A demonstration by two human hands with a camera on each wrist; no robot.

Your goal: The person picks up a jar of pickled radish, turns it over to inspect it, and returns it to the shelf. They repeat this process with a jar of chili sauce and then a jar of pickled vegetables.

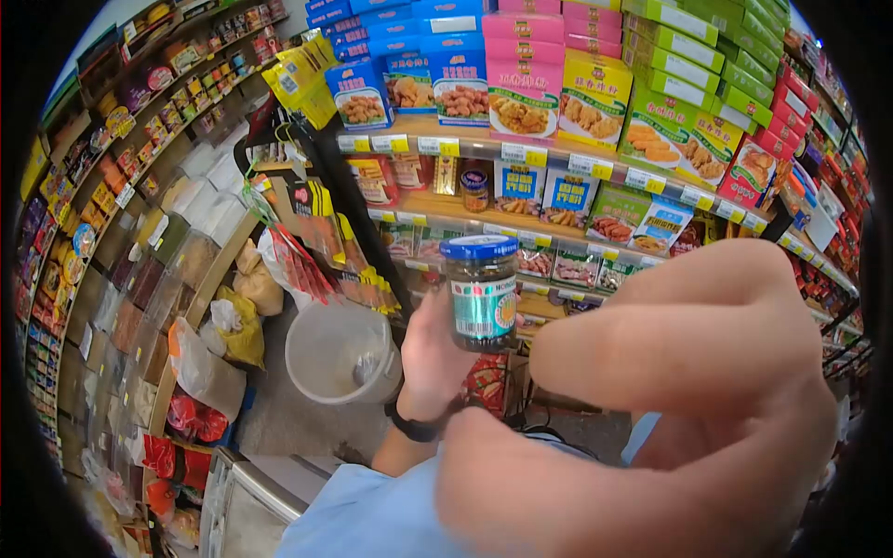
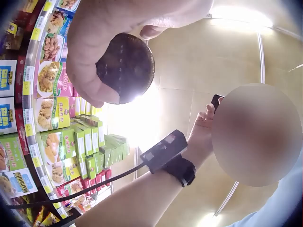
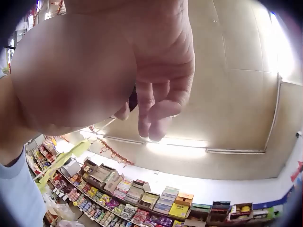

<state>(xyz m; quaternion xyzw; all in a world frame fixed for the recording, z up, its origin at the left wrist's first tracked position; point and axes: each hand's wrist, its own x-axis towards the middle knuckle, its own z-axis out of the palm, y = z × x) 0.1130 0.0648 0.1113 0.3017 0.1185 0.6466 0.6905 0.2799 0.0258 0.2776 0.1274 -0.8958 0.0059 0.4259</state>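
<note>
My left hand (image 1: 433, 358) grips a glass jar (image 1: 482, 302) upright, with a blue lid, dark contents and a teal label facing the head camera. In the left wrist view the jar's dark round base (image 2: 127, 68) shows, the fingers curled round it. My right hand (image 1: 688, 372) looms large and blurred close before the head camera, its fingers loosely bent with nothing seen between them. The right wrist view shows that hand (image 3: 163, 66) with fingers hanging down, beside the head. A small black object (image 2: 217, 101) sits at its fingertips in the left wrist view.
Ahead stand shelves with blue boxes (image 1: 456, 84), pink boxes (image 1: 526, 74) and green boxes (image 1: 660, 121). Another jar (image 1: 474, 191) is on the middle shelf. A whitish bucket (image 1: 339, 358) stands on the floor at left, near bulk bins (image 1: 158, 270) and bags (image 1: 209, 372).
</note>
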